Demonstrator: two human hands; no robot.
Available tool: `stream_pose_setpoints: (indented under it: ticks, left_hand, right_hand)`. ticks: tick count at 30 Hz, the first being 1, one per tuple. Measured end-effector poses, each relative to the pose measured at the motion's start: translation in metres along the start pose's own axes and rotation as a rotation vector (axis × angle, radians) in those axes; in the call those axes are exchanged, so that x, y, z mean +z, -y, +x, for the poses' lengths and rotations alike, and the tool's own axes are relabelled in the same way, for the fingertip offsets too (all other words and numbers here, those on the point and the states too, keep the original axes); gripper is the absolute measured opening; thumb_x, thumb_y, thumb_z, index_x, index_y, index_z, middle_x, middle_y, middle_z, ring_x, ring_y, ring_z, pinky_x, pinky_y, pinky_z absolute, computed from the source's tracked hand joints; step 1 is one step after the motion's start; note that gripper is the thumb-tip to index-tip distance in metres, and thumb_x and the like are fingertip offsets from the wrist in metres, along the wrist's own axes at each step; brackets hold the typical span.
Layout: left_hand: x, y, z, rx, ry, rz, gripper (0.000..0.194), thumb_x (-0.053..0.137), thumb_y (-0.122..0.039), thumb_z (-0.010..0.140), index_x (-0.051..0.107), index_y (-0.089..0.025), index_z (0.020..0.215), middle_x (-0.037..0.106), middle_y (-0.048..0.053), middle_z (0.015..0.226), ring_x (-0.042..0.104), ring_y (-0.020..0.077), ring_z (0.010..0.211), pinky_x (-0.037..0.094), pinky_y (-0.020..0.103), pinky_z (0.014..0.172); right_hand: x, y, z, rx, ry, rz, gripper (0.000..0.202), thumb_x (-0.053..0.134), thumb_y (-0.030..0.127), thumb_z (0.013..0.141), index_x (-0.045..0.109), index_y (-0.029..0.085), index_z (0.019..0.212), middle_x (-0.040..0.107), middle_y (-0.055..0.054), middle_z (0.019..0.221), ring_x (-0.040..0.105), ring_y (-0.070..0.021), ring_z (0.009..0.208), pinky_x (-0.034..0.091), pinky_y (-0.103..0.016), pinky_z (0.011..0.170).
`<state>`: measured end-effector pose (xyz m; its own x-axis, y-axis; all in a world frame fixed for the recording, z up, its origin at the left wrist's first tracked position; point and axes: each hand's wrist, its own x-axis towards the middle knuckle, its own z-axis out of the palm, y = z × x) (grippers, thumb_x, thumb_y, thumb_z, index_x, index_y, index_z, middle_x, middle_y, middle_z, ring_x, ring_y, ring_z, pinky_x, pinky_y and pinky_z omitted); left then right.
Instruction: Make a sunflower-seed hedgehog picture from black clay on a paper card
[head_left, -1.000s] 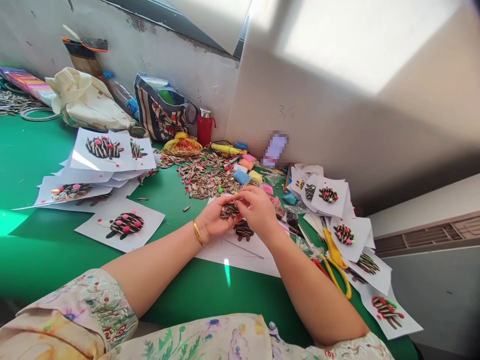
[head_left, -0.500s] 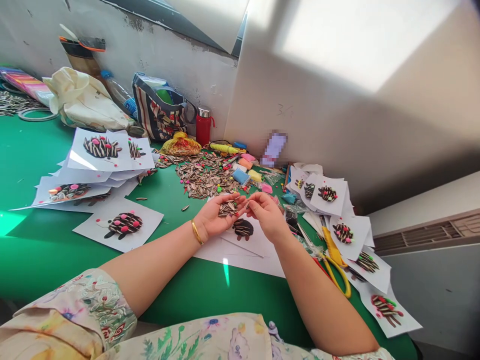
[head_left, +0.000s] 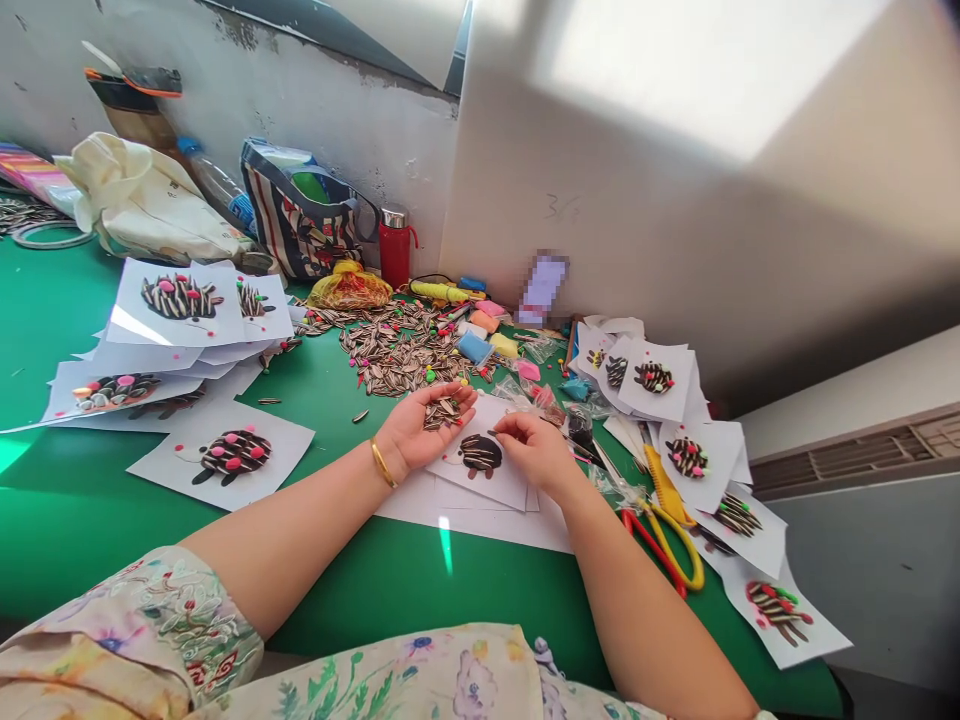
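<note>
My left hand (head_left: 411, 432), palm up and cupped, holds a small heap of striped sunflower seeds (head_left: 442, 413). A gold bangle (head_left: 382, 463) circles that wrist. My right hand (head_left: 535, 452) is closed in a pinch on what looks like a single sunflower seed (head_left: 492, 433), at the upper right edge of a dark hedgehog shape (head_left: 480, 455). Some pale-striped seeds are set in this shape, which has brown feet. It lies on a white paper card (head_left: 504, 494), over more white sheets. Whether the pinched seed touches the shape, I cannot tell.
Loose sunflower seeds (head_left: 397, 350) cover the green table (head_left: 337, 580) behind my hands. Finished hedgehog cards (head_left: 292, 443) are stacked left, with others (head_left: 817, 640) to the right. Yellow-handled scissors (head_left: 694, 560) lie beside my right forearm. A red flask (head_left: 394, 255) stands by the wall.
My right hand has left my left palm and come down beside the dark hedgehog shape. More of the card shows between my hands. The view has shifted slightly.
</note>
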<state>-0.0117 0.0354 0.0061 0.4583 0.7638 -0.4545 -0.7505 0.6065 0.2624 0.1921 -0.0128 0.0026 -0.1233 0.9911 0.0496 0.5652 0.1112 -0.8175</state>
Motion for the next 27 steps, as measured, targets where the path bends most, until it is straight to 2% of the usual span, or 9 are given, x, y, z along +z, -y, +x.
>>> stream_pose_setpoints:
  ticks: [2,5,10,27]
  left_hand:
    - [0.0001,0.0002,-0.0001,-0.005,0.008,-0.001,0.015,0.054,-0.004,0.084,0.065,-0.011,0.092,0.071,0.013,0.099,0.070,0.0220,0.098,0.056,0.037,0.091]
    - [0.0003,0.0007,-0.0006,0.000,0.009,-0.002,0.015,0.054,-0.004,0.084,0.065,-0.011,0.092,0.071,0.012,0.096,0.070,0.0219,0.097,0.056,0.037,0.091]
    - [-0.0003,0.0008,-0.0003,0.006,0.012,0.004,0.015,0.054,-0.003,0.084,0.065,-0.010,0.092,0.071,0.011,0.094,0.070,0.0216,0.096,0.056,0.037,0.091]
    - [-0.0012,0.0000,0.0007,-0.011,0.018,-0.008,0.015,0.055,-0.003,0.084,0.065,-0.011,0.093,0.071,0.011,0.099,0.069,0.0209,0.097,0.056,0.036,0.091]
  right_hand:
    - [0.0012,0.0040,-0.0020,-0.053,0.009,-0.119,0.012,0.059,0.020,0.080,0.070,0.022,0.081,0.067,-0.001,0.082,0.060,-0.0155,0.075,0.045,-0.029,0.071]
    - [0.0036,0.0076,-0.0040,-0.110,0.037,-0.210,0.018,0.056,0.015,0.082,0.072,0.023,0.082,0.068,-0.002,0.086,0.061,-0.0156,0.080,0.045,-0.028,0.075]
    - [0.0070,0.0059,-0.0043,-0.124,0.094,-0.254,0.025,0.053,0.011,0.083,0.074,0.024,0.090,0.069,-0.002,0.089,0.062,-0.0150,0.079,0.045,-0.026,0.075]
    - [0.0069,0.0098,-0.0009,-0.288,0.147,-0.462,0.025,0.057,0.005,0.085,0.075,0.021,0.091,0.068,-0.004,0.087,0.061,-0.0159,0.083,0.046,-0.027,0.076]
